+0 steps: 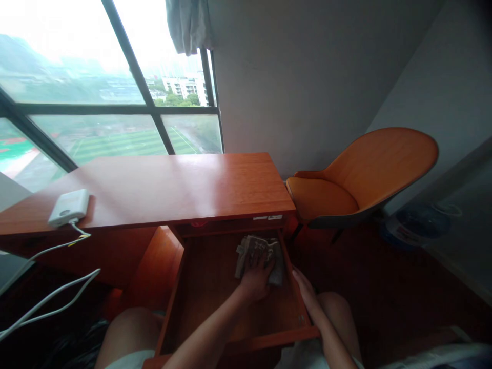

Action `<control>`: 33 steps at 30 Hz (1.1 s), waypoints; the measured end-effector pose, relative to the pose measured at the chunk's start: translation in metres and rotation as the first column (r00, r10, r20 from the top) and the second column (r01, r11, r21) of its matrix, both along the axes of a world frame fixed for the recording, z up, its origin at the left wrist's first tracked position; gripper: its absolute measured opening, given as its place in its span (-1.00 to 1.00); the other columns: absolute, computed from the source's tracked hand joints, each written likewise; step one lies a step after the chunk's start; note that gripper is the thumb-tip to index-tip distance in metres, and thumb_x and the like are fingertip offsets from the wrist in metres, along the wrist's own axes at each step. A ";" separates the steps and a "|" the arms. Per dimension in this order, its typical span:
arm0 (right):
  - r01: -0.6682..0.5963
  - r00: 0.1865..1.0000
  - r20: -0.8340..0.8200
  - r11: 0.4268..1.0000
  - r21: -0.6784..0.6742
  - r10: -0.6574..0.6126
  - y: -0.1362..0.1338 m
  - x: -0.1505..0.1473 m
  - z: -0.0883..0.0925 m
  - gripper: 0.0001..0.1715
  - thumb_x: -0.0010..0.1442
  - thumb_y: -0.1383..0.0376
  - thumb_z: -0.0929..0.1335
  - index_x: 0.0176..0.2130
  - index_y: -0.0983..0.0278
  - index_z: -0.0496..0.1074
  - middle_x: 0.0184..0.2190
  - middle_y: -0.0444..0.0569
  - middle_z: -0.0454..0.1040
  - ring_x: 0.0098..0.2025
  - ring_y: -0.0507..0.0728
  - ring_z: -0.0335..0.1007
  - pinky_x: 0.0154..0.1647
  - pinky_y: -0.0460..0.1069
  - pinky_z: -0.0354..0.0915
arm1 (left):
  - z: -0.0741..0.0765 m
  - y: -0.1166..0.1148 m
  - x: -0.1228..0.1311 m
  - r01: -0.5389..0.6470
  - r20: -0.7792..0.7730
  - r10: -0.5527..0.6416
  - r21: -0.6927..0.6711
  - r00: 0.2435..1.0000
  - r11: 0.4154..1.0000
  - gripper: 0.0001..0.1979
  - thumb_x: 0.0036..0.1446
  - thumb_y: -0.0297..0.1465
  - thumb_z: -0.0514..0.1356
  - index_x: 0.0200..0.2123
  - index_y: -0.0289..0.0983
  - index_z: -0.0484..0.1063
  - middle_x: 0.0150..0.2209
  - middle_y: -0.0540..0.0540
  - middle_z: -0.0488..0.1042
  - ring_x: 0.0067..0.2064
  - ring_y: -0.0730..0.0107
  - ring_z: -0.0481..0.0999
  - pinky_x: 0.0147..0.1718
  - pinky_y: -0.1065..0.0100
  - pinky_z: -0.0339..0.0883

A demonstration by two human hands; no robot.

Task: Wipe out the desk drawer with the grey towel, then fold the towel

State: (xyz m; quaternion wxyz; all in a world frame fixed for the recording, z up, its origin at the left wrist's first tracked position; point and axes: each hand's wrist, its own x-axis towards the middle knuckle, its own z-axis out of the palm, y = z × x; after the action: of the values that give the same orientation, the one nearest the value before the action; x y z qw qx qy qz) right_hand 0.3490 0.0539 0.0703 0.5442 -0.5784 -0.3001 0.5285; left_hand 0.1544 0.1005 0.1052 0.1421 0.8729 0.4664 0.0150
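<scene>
A wooden drawer (230, 344) stands pulled out from under the desk (161, 189), above my knees. Inside it lies a grey crumpled cloth (257, 248) near the back right corner. My left hand (255, 281) reaches into the drawer and presses down on the cloth, fingers curled over it. My right hand (305, 294) rests along the drawer's right side wall, fingers stretched out flat against the rim.
A white device (69, 206) with white cables (49, 297) sits on the desk's left end. An orange chair (361, 179) stands right of the desk by the wall. A large window (100, 87) runs behind the desk. A blue and white object (417, 225) lies on the floor.
</scene>
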 end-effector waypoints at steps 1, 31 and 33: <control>0.002 1.000 -0.006 1.000 -0.004 -0.002 0.000 0.000 0.001 -0.37 -0.12 -0.15 0.43 -0.15 0.16 0.55 -0.04 -0.01 0.55 0.19 0.33 0.27 0.25 0.20 0.15 | 0.002 -0.004 -0.013 0.054 -0.018 -0.054 -0.009 0.998 0.998 -0.15 -0.03 -0.20 0.21 0.33 -0.03 -0.03 0.40 -0.13 -0.18 0.36 -0.27 -0.27 0.20 -0.31 -0.50; -0.008 1.000 0.006 0.999 -0.037 0.008 -0.005 -0.001 0.015 -0.36 -0.17 -0.16 0.43 -0.17 0.15 0.55 -0.06 -0.03 0.56 0.12 0.30 0.36 0.21 0.17 0.18 | 0.040 -0.036 -0.024 0.573 0.094 -0.566 -0.082 0.819 0.816 -0.36 0.02 -0.28 0.21 0.21 0.10 0.22 0.37 0.03 0.00 0.36 -0.10 -0.08 0.25 -0.17 -0.26; -0.046 0.999 0.007 0.998 -0.037 0.046 -0.008 0.000 0.025 -0.36 -0.15 -0.16 0.42 -0.14 0.13 0.54 -0.03 -0.05 0.54 0.12 0.28 0.35 0.22 0.17 0.17 | 0.044 -0.033 -0.032 0.625 0.094 -0.619 -0.069 0.780 0.778 -0.40 0.02 -0.27 0.21 0.18 0.10 0.26 0.36 0.06 0.03 0.35 -0.06 -0.04 0.27 -0.11 -0.22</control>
State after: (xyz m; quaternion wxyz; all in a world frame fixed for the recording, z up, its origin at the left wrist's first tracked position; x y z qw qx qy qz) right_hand 0.3491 0.0457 0.0953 0.5201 -0.5833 -0.3059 0.5438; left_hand 0.1225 0.0675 0.1492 0.1963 0.9690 0.1475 -0.0265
